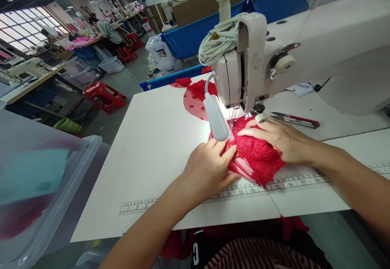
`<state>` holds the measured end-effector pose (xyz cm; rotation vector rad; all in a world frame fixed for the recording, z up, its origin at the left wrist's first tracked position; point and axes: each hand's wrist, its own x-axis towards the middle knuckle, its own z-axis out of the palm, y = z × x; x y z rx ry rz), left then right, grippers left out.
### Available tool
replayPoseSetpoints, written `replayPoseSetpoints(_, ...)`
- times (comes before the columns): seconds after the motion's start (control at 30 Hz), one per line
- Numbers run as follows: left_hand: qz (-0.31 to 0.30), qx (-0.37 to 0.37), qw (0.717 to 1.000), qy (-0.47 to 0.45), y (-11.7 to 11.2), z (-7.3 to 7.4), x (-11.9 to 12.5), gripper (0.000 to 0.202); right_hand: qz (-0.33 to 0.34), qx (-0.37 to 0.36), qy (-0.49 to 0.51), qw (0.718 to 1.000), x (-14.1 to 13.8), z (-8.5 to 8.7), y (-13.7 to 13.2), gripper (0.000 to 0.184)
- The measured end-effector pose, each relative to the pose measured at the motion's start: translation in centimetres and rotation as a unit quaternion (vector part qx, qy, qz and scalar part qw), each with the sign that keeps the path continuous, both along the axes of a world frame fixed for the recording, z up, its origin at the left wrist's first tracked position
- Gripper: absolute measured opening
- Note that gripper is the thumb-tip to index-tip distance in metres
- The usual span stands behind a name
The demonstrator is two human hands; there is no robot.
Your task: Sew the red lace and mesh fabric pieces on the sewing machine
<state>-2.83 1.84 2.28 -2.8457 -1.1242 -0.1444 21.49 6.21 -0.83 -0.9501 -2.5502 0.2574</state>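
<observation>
Red lace fabric point(258, 155) lies bunched on the table under a white sewing machine point(234, 70). Its edge reaches the presser foot point(232, 123). My left hand point(210, 163) is closed on the near-left edge of the lace, thumb on top and the other fingers partly hidden. From the right, my right hand point(271, 137) rests on the lace with fingers stretched toward the needle. A grey lamp head point(217, 117) hangs just left of the needle and lights the cloth. Behind it, a sheer red piece with dark motifs point(196, 100) spreads over the table.
Red-handled thread snips point(295, 119) lie right of my right hand. A printed ruler scale point(183, 198) runs along the table's front. At left stands a translucent plastic bin point(82, 167). A red stool point(104, 96) is on the floor, and co-workers sit farther back.
</observation>
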Motion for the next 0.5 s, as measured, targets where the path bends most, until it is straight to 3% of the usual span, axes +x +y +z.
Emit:
replayPoseSetpoints(0.07, -0.004, 0.042, 0.999, -0.001, 0.1, -0.1, 0.2, 0.017, 0.002, 0.038, -0.012, 0.999, 0.0, 0.2, -0.1, 0.023)
replayPoseSetpoints(0.17, -0.041, 0.081, 0.996, -0.008, 0.6, -0.3, 0.5, 0.028, -0.001, 0.047, -0.005, 0.999, -0.1, 0.3, -0.3, 0.022)
replayPoseSetpoints(0.33, -0.124, 0.029, 0.991, -0.041, 1.3, -0.2, 0.5, 0.026, 0.022, -0.042, 0.051, 0.998, -0.1, 0.1, -0.5, 0.023)
replayPoseSetpoints(0.5, -0.023, 0.025, 0.998, -0.062, 2.0, -1.1, 0.7, 0.023, 0.044, -0.099, 0.097, 0.989, -0.7, 0.3, -0.5, 0.019)
